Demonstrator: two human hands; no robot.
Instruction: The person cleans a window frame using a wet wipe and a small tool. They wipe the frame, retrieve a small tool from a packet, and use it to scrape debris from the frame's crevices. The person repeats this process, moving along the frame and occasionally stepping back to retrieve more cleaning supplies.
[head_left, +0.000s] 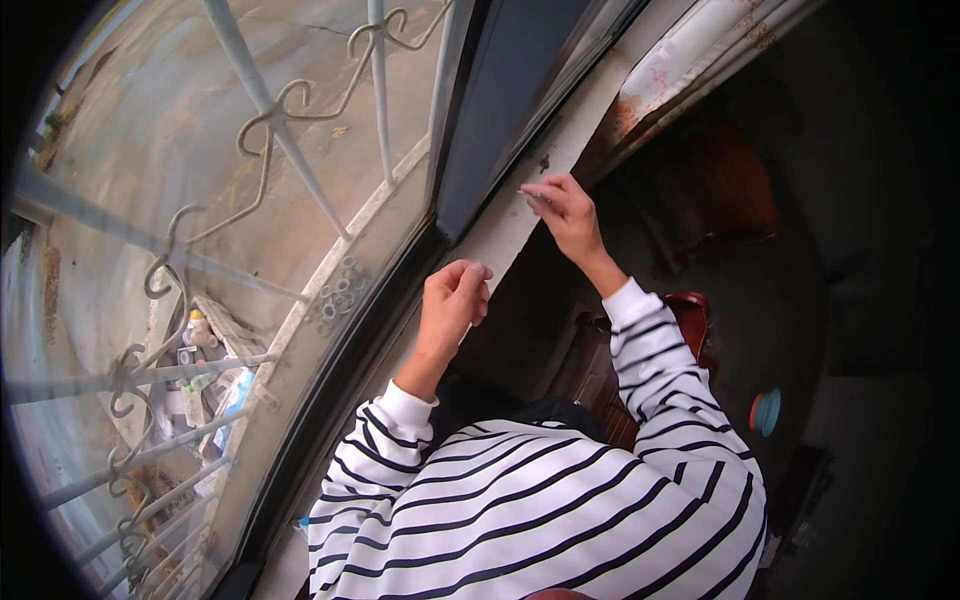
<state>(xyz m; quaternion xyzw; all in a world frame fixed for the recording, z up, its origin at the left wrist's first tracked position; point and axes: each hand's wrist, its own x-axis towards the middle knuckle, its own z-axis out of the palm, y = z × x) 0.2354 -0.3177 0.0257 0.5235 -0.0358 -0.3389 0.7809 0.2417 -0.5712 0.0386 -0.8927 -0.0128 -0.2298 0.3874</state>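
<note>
Above the white window sill (499, 232), near its inner edge, is my left hand (457, 296), its fingers curled in; whether something small is between them I cannot tell. My right hand (562, 206) is higher up along the sill, thumb and fingertips pinched together. A tiny pale sliver shows at those fingertips, too small to name. A small dark object or mark (544, 163) lies on the sill just beyond the right hand. The dark window frame (436, 229) runs beside both hands.
Outside the glass stand white metal window bars (292, 157) with scrolls, several rings (343, 289) on the outer ledge and a heap of litter (202, 375). A floral curtain (660, 71) hangs at top right. Dark wooden furniture (705, 187) and a blue-orange round object (766, 412) are indoors.
</note>
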